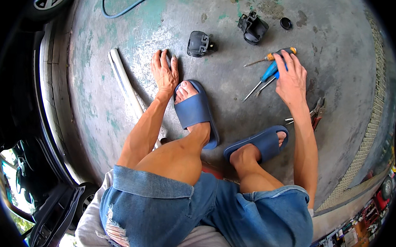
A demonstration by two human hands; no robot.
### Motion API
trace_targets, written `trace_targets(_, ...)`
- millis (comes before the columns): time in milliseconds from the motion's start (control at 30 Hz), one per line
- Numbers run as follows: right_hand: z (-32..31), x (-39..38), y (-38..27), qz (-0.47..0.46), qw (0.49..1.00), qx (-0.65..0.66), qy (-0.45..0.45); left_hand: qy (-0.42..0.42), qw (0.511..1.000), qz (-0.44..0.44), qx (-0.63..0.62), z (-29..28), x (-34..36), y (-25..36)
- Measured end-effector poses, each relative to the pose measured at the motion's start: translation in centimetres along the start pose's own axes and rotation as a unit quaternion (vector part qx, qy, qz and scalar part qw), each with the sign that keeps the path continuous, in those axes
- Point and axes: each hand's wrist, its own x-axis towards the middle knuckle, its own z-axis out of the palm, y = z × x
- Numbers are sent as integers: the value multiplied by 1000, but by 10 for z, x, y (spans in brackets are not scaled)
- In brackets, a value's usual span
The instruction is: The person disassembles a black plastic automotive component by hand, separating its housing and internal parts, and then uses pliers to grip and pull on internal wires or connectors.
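Observation:
My left hand (164,72) rests flat on the grey concrete floor (223,58), fingers spread, holding nothing, just below a small black plastic part (199,44). My right hand (290,76) reaches over a group of screwdrivers: its fingers lie on the blue-handled screwdriver (268,72), with an orange-handled screwdriver (276,55) just beyond. Whether the fingers have closed round the blue handle I cannot tell. My feet in blue slide sandals (197,111) stand between the hands.
A larger black plastic housing (253,27) and a black round cap (286,23) lie farther out. Pliers with red grips (316,112) sit by my right forearm. A white trim strip (124,83) lies left, a blue hose (123,7) beyond, a dark car (18,93) at far left.

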Motion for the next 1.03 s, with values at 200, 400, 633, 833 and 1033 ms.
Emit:
trace_targets(200, 16, 13, 5, -24, 995, -55, -81, -4, 1000, -11, 2, 2, 2, 3)
trace_targets(400, 9, 10, -6, -20, 994, -68, -81, -8, 1000, -25, 3, -2, 2, 3)
trace_targets(633, 4, -36, -28, 20, 999, -2, -40, -14, 999, -34, 0, -1, 5, 9)
trace_targets(833, 11, -82, -40, 131, 984, 123, -6, 0, 999, -32, 3, -5, 0, 9)
trace_targets(1033, -9, -99, -22, 174, 969, 175, -7, -6, 1000, -23, -9, -8, 0, 8)
